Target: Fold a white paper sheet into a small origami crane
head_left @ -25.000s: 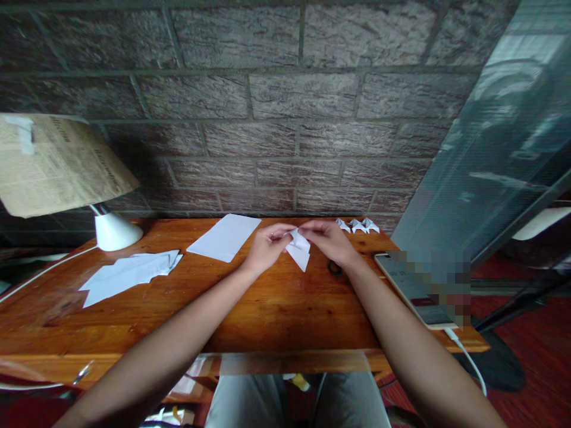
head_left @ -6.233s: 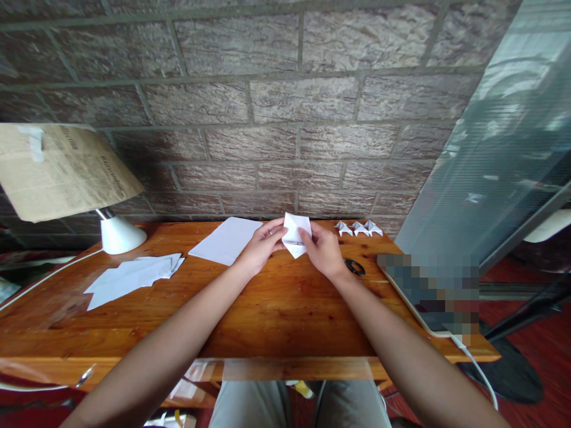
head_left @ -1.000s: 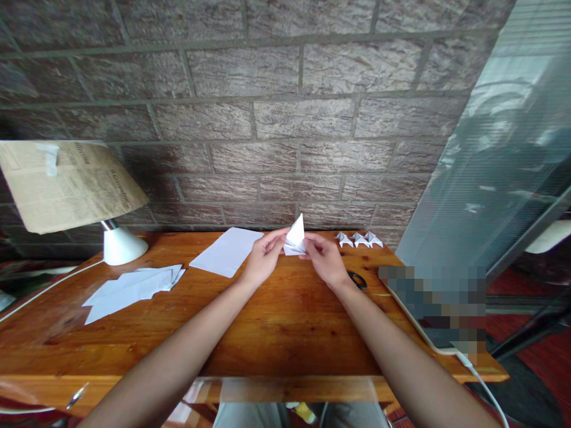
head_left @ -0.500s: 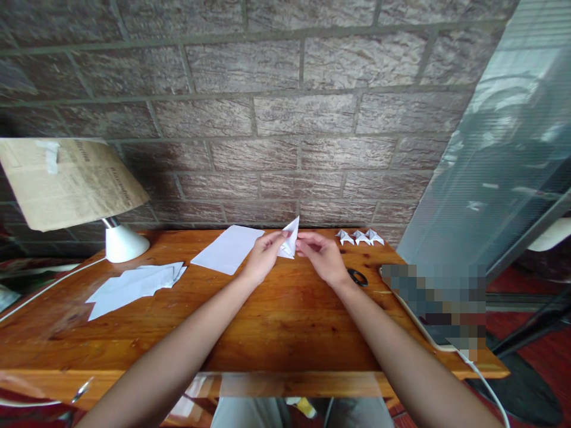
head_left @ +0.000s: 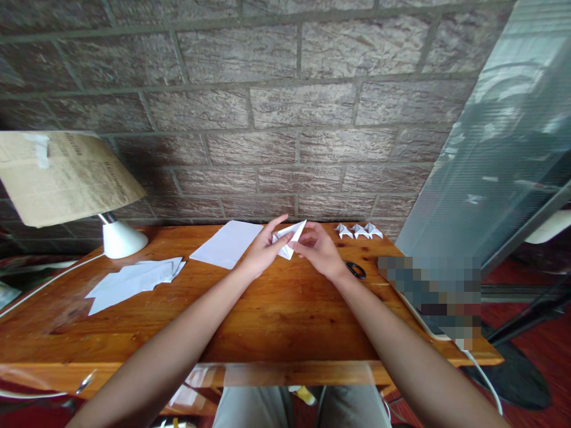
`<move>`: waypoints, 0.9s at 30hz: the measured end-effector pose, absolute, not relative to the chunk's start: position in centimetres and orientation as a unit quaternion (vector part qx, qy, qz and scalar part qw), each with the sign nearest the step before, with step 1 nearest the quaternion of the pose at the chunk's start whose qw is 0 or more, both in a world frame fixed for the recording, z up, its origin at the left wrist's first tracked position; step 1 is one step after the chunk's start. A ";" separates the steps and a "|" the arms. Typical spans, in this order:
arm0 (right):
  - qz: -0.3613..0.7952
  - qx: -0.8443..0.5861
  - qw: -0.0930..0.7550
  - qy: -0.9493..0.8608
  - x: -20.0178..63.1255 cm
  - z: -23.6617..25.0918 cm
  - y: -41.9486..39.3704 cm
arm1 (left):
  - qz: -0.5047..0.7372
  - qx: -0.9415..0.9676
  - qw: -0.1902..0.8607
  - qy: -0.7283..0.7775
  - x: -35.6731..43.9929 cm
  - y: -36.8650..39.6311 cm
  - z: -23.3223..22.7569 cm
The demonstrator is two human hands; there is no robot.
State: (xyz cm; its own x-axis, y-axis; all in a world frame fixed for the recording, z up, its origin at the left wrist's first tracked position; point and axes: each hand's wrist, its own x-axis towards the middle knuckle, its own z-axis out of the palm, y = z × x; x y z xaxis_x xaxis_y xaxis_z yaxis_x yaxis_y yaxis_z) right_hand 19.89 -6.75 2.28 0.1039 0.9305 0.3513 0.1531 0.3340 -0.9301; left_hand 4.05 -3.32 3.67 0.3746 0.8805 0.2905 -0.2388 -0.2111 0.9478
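Item: folded paper, centre of frame, above the desk. We pinched it in both hands, left and right; mid-fold, we judged. Next: a firm crease.

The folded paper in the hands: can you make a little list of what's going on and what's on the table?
left hand: pinches folded white paper
right hand: pinches the same paper
finished pieces: three, in a row by the wall
flat sheet: left of the hands
paper pile: near lamp
black ring: beside right wrist
table: wooden
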 end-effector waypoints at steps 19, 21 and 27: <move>0.451 -0.436 0.586 -0.513 19.6 3.4 -7.4 | 0.457 0.442 0.733 0.243 4.1 -2.6 3.4; 0.447 -0.441 0.586 -0.512 19.6 3.4 -7.4 | 0.441 0.444 0.743 0.238 4.1 -2.4 3.1; 0.420 -0.449 0.587 -0.526 19.8 3.2 -7.2 | 0.416 0.441 0.760 0.235 3.9 -1.9 2.6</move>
